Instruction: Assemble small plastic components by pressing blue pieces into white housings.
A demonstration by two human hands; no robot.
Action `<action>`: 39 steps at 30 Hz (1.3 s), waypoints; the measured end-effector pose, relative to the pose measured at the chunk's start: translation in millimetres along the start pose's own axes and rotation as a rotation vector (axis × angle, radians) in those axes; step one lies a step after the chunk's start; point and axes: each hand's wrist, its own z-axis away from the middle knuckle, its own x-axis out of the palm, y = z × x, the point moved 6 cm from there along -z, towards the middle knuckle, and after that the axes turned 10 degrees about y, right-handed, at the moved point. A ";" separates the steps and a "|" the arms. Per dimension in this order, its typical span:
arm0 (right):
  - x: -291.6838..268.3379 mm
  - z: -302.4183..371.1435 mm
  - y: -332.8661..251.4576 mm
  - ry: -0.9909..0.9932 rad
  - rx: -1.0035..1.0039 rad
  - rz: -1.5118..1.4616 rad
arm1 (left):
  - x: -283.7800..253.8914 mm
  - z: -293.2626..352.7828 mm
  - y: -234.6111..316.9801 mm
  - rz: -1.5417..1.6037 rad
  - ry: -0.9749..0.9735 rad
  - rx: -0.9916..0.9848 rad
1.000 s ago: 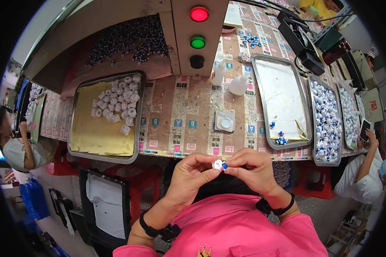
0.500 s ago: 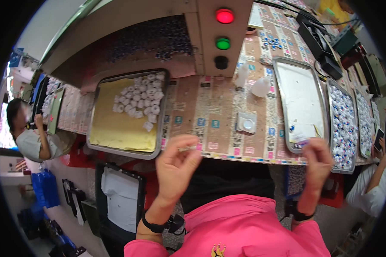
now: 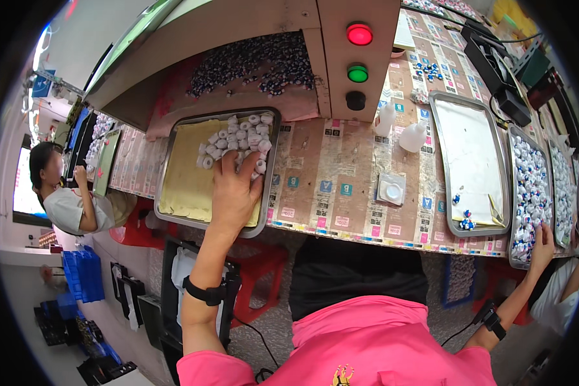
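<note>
My left hand (image 3: 235,193) reaches over the yellow-lined metal tray (image 3: 186,174). Its fingers are spread and bent down onto small white round pieces (image 3: 241,136) heaped at the tray's right side; no piece clearly sits in its grip. At the far right, my right hand (image 3: 542,248) is at the near end of a tray full of blue-and-white pieces (image 3: 529,186). Thumb and fingers are close together there, and anything between them is too small to make out. Between the hands lies a white-lined tray (image 3: 466,154), with a few blue-and-white pieces (image 3: 466,220) near its front.
A cabinet (image 3: 344,19) with a red light and a green light overhangs the table (image 3: 315,193). Two white plastic bottles (image 3: 413,136) and a small white dish (image 3: 391,189) stand mid-table. A red stool (image 3: 264,276) is underneath. Other people sit at left and right.
My left hand has moved from the table's front edge left onto the white pieces. My right hand has shifted from the white-lined tray right to the full tray. The view has turned slightly.
</note>
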 end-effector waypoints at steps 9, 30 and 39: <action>25.4 82.8 -179.9 0.021 -0.220 -0.070 | 8.0 -8.2 9.1 -0.147 0.038 0.131; 53.9 140.6 -275.4 -0.277 -0.230 -0.298 | 8.1 37.4 -57.6 1.915 0.005 -1.185; 84.2 140.1 -301.4 -0.364 -0.460 -0.238 | -13.0 48.4 54.7 2.355 -0.123 -1.293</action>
